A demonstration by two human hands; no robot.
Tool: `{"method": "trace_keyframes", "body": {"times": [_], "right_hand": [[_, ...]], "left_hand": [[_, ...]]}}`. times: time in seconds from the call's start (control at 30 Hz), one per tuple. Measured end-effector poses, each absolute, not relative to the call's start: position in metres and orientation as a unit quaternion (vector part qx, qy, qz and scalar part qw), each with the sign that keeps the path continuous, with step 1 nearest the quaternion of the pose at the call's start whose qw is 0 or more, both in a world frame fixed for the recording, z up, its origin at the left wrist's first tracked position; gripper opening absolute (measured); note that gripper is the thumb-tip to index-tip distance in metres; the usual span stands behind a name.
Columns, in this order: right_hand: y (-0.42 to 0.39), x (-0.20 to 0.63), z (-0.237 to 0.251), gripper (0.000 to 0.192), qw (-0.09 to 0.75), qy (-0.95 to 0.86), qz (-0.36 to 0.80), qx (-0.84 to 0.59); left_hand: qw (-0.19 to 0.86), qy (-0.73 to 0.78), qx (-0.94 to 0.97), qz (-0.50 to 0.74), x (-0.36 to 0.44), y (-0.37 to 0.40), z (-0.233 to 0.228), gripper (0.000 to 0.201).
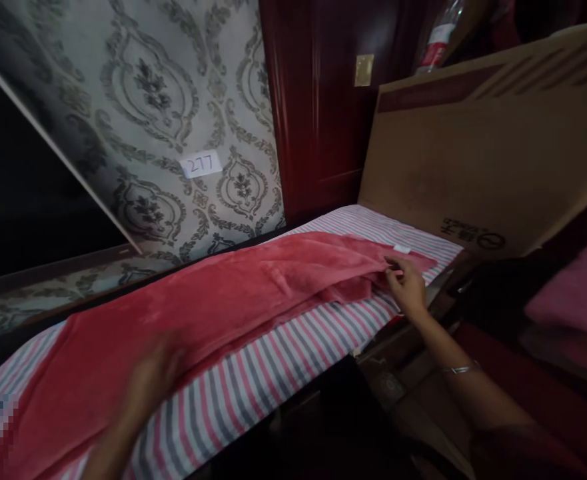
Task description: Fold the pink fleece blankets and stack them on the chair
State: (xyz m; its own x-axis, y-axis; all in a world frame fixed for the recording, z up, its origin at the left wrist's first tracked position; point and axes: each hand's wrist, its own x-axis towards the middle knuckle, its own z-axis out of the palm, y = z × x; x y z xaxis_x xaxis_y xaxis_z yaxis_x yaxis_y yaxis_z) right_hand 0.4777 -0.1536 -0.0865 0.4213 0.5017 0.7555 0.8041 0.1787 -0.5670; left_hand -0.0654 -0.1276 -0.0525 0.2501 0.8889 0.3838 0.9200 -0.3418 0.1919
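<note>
Our right hand (407, 283) pinches the red blanket (213, 300) at three o'clock; our blurred left hand (150, 380) rests on it, grip unclear.

wallpapered wall (173, 100) behind, cardboard sheet (488, 153) blocks right end

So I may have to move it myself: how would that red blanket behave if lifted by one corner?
The red blanket would probably sag limply: it already bunches where the right hand pinches its corner. Its plush look suggests some weight. It may drag across the striped sheet.
</note>
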Motion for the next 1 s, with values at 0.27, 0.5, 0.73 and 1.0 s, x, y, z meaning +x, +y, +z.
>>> {"method": "trace_keyframes", "body": {"times": [0.27,0.5,0.73,1.0], "right_hand": [[-0.153,0.535,-0.128,0.043,0.575,-0.421,-0.073,-0.697],[-0.131,0.567,-0.120,0.044,0.478,-0.424,-0.048,-0.768],[-0.110,0.551,-0.094,0.029,0.399,-0.511,-0.036,-0.761],[-0.078,0.524,-0.053,0.018,0.326,-0.510,-0.008,-0.796]], "left_hand": [[0.064,-0.424,-0.899,-0.092,0.091,-0.109,-0.073,0.048],[0.078,-0.468,-0.876,-0.084,0.096,-0.082,-0.078,0.048],[0.152,-0.401,-0.890,-0.155,0.067,-0.080,-0.096,0.044],[0.187,-0.352,-0.894,-0.206,0.064,-0.082,-0.102,0.038]]}}
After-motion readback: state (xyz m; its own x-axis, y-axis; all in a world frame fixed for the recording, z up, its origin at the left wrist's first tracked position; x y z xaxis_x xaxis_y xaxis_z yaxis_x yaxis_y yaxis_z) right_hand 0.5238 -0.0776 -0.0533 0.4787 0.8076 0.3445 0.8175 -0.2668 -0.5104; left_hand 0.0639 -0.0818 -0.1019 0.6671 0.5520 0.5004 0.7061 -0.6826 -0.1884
